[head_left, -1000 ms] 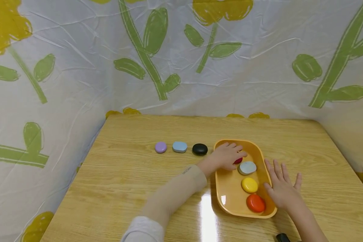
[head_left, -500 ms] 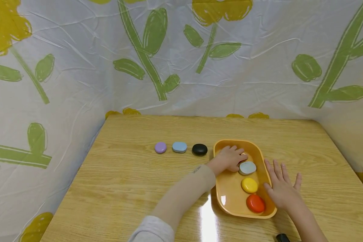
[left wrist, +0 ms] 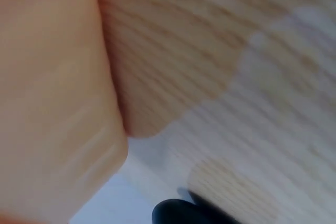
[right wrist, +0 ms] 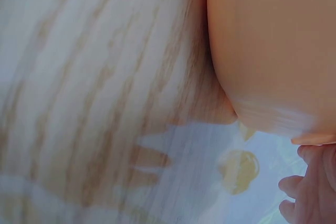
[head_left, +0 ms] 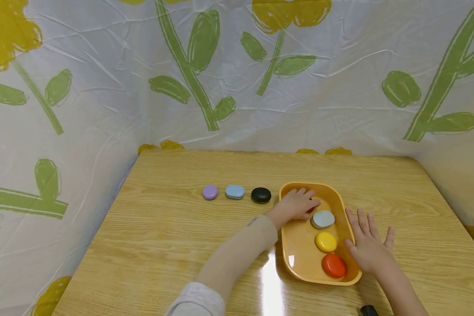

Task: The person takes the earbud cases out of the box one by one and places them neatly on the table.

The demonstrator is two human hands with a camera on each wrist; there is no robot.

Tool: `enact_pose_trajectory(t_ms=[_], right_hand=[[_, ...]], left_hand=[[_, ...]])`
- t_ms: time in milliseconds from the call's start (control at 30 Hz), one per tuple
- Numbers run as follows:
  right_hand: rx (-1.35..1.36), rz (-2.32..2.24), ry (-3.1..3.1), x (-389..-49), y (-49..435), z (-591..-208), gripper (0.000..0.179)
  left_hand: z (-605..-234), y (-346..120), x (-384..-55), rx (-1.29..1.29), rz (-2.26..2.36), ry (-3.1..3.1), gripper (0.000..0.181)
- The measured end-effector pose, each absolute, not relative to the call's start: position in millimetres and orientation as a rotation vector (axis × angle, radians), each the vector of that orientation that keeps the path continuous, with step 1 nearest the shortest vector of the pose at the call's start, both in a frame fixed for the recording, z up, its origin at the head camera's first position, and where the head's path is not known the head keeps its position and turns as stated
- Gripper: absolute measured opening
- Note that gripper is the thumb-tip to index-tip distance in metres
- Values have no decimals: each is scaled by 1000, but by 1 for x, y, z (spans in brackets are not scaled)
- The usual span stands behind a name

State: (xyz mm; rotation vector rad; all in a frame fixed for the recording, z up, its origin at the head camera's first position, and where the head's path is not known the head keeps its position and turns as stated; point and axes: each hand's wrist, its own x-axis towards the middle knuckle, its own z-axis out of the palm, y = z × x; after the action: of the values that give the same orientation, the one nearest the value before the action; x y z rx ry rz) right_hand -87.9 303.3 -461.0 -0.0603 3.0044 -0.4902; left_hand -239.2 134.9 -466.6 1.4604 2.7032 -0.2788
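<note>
My left hand (head_left: 296, 205) reaches into the orange tray (head_left: 290, 272) near its far left corner. Its thumb and fingers curl about a dark red stone-like piece (head_left: 310, 210), mostly hidden beneath them. A pale grey oblong piece (head_left: 323, 219) lies right beside the fingertips. Nearer the front of the tray sit a yellow round piece (head_left: 325, 242) and an orange-red one (head_left: 334, 265). Fingers spread, my right hand (head_left: 371, 245) rests against the tray's right rim. In the right wrist view, fingers of the right hand (right wrist: 315, 184) show below the tray wall (right wrist: 273, 51).
Left of the tray, a purple round piece (head_left: 210, 192), a light blue oblong piece (head_left: 235, 192) and a black oval piece (head_left: 261, 195) stand in a row on the wooden table (head_left: 154, 228). A flower-print cloth (head_left: 276, 118) hangs around the table. A black object (head_left: 368, 310) shows at the front edge.
My left hand has shifted right over the dark red piece, covering it, then slightly back left, so part of it shows again. The right hand has stayed at the tray's rim.
</note>
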Motion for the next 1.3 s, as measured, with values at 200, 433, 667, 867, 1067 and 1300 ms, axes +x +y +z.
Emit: enact_pose_trajectory(t_ms=[200, 433, 667, 867, 1067, 1300], right_hand=[[-60, -488, 2996, -88, 304, -461, 72], [-61, -494, 2991, -88, 302, -460, 71], [-53, -491, 2974, -89, 303, -460, 71], [-51, -491, 2976, -89, 303, -459, 71], [-51, -490, 2984, -89, 304, -459, 71], [-55, -496, 2979, -90, 303, -461, 70]], left_hand=[[-454, 128, -243, 1446, -255, 2715, 45], [-426, 98, -246, 1424, -140, 2772, 49], [-416, 50, -250, 1340, -43, 2888, 47], [-415, 2, -260, 1128, 175, 2918, 47], [-424, -51, -269, 827, 292, 3041, 48], [-441, -106, -273, 536, 346, 3102, 47]])
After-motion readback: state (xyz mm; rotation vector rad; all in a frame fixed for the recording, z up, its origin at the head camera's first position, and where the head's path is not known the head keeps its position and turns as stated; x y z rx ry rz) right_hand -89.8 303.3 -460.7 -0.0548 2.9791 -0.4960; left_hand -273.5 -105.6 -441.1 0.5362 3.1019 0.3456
